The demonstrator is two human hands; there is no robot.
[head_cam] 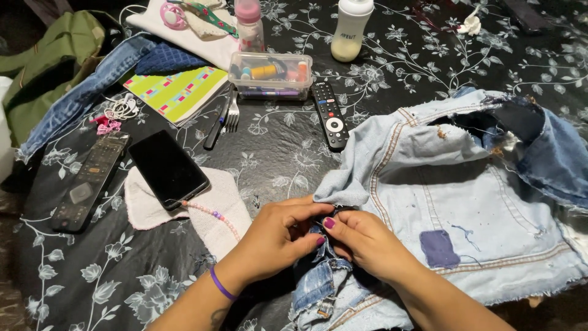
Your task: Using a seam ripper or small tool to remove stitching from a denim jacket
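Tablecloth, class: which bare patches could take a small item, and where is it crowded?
Bare tablecloth lies between the phone, the fork and the nearer remote; another patch sits right of the white bottle. The near-left corner below the far remote is free. The top left is crowded.

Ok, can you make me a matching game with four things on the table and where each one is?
Things:
1. phone
2. fork
3. purple patch
4. clear plastic box

Places:
A. on the pale denim garment
B. between the two baby bottles
C. lying on a white cloth
D. beside the striped notebook

Pairs: 1-C, 2-D, 3-A, 4-B
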